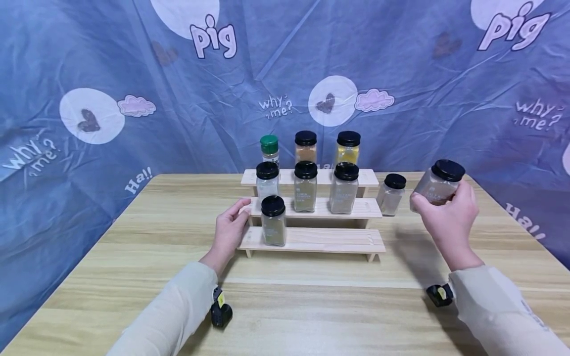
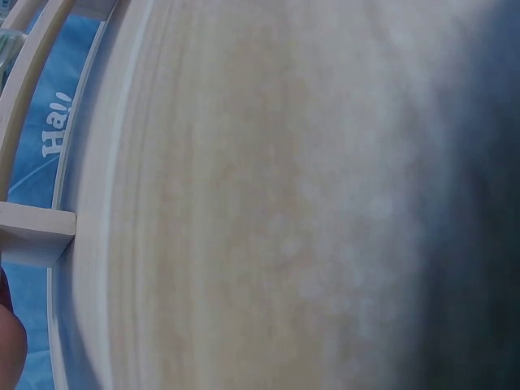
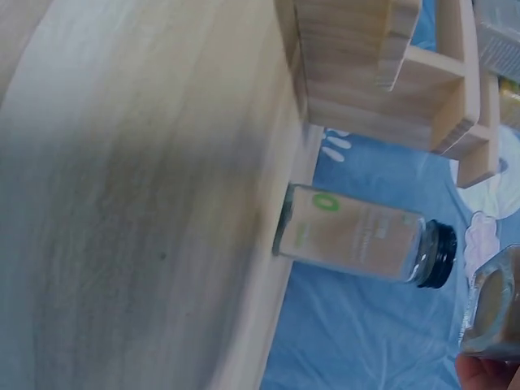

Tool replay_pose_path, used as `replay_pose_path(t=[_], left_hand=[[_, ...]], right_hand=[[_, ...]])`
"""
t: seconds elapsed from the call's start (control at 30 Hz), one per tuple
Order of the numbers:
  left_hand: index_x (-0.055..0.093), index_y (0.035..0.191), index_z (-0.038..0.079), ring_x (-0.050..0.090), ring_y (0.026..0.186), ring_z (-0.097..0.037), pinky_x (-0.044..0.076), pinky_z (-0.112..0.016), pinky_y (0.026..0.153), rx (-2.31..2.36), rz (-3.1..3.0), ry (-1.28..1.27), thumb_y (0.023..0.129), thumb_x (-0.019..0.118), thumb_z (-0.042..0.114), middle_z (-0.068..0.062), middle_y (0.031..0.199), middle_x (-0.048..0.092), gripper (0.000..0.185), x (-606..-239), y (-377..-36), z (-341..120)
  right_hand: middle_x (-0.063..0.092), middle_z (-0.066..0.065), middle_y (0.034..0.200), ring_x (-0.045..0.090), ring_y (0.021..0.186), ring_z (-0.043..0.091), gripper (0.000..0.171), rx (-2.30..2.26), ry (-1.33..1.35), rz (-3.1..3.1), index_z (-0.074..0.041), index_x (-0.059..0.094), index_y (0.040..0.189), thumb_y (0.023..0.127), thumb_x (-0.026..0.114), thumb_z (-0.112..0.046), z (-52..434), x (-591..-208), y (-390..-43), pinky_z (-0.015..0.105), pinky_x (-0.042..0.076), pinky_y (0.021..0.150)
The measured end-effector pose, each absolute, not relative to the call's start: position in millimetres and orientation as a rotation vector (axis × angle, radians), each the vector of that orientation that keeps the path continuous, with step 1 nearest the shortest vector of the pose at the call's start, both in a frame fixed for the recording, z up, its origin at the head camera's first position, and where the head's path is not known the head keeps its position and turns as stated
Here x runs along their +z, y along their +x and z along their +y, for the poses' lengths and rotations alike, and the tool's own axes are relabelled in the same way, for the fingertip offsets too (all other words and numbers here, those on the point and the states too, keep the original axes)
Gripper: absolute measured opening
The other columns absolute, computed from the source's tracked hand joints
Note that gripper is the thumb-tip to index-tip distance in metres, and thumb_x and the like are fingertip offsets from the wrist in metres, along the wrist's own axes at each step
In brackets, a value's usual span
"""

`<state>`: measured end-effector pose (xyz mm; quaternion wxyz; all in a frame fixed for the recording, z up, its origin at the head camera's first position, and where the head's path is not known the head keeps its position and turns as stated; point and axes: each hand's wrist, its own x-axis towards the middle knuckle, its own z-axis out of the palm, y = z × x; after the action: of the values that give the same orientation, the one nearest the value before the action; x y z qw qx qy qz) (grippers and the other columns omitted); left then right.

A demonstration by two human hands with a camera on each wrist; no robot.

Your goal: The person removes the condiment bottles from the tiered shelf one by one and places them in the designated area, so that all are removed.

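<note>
A three-tier wooden spice rack [image 1: 331,241] stands on the table. My left hand [image 1: 230,231] holds the left end of its middle tier; in the left wrist view only a fingertip [image 2: 11,345] shows beside the wood. Raised off the table right of the rack, my right hand [image 1: 451,222] grips a square glass spice jar [image 1: 438,184] with a black lid, slightly tilted. Its base corner [image 3: 494,309] appears in the right wrist view. Between that hand and the rack, another black-lidded jar [image 1: 392,195] stands upright on the table; its contents look light brown in the right wrist view.
The top tier bears a green-capped bottle [image 1: 269,146], an orange-brown jar [image 1: 306,146] and a yellow jar [image 1: 348,146]. Three black-lidded jars, including a middle one [image 1: 305,188], stand on the middle tier. One jar [image 1: 273,222] stands at the bottom tier's left. A blue printed cloth [image 1: 249,64] hangs behind.
</note>
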<state>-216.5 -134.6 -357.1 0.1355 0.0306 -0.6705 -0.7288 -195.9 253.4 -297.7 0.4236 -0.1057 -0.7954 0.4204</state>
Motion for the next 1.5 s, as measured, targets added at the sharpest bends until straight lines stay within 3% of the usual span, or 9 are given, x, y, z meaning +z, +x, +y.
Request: replay_pose_path(t=[0.1,0.33,0.5,0.73,1.0,1.3,1.5], left_hand=[[0.062,0.116,-0.001,0.049,0.057,0.001,0.038,-0.012,0.048,-2.099,-1.954,0.101,0.086,0.058,0.002,0.010,0.074,0.062,0.031,-357.6,-216.0,-134.6],[0.061,0.117,-0.003,0.056,0.070,0.003,0.045,-0.011,0.060,-2.076,-1.970,0.093,0.086,0.057,0.002,-0.004,0.102,0.066,0.032,-358.0,-217.1,-136.1],[0.062,0.116,-0.001,0.054,0.066,0.002,0.043,-0.012,0.056,-2.073,-1.969,0.103,0.086,0.058,0.002,0.004,0.090,0.065,0.031,-357.7,-217.0,-136.4],[0.062,0.117,0.000,0.056,0.068,0.001,0.045,-0.013,0.056,-2.077,-1.975,0.120,0.086,0.058,0.002,-0.006,0.105,0.065,0.031,-357.3,-216.6,-136.0],[0.062,0.117,-0.001,0.057,0.071,0.003,0.047,-0.012,0.063,-2.033,-1.997,0.107,0.086,0.058,0.002,-0.015,0.115,0.062,0.031,-357.2,-218.5,-136.1],[0.060,0.119,-0.003,0.059,0.079,0.004,0.048,-0.012,0.073,-2.058,-2.003,0.094,0.087,0.057,0.002,-0.018,0.123,0.057,0.033,-356.2,-218.8,-134.6],[0.061,0.118,-0.003,0.059,0.076,0.003,0.049,-0.012,0.068,-2.060,-1.985,0.099,0.087,0.057,0.001,-0.020,0.117,0.060,0.031,-356.3,-217.7,-133.8]], right_hand=[[0.037,-0.019,0.089,0.033,0.086,-0.006,0.043,1.077,-0.320,-2.034,-0.007,0.054,0.104,0.064,0.070,-0.011,257.3,-299.5,-199.1,0.026,0.030,0.083],[0.037,-0.016,0.091,0.040,0.100,0.020,0.045,1.109,-0.402,-2.110,-0.008,0.052,0.108,0.065,0.068,-0.014,265.4,-302.5,-206.6,0.033,0.030,0.090],[0.039,-0.012,0.091,0.041,0.101,0.023,0.047,1.096,-0.422,-2.152,-0.003,0.051,0.109,0.067,0.067,-0.014,269.8,-305.2,-210.5,0.035,0.031,0.089],[0.049,0.003,0.095,0.045,0.097,0.026,0.054,1.045,-0.418,-2.237,0.001,0.051,0.113,0.066,0.071,-0.016,275.5,-307.7,-215.0,0.039,0.033,0.087],[0.056,0.025,0.116,0.048,0.108,0.037,0.060,1.031,-0.435,-2.379,0.005,0.049,0.122,0.072,0.071,-0.022,283.3,-307.7,-222.2,0.045,0.034,0.091],[0.051,0.030,0.124,0.042,0.116,0.043,0.065,1.057,-0.457,-2.485,0.006,0.045,0.127,0.076,0.071,-0.024,289.4,-312.9,-230.6,0.049,0.029,0.101],[0.052,0.031,0.122,0.044,0.113,0.042,0.062,1.064,-0.461,-2.523,0.006,0.046,0.126,0.077,0.070,-0.024,291.5,-317.0,-234.5,0.050,0.033,0.099]])
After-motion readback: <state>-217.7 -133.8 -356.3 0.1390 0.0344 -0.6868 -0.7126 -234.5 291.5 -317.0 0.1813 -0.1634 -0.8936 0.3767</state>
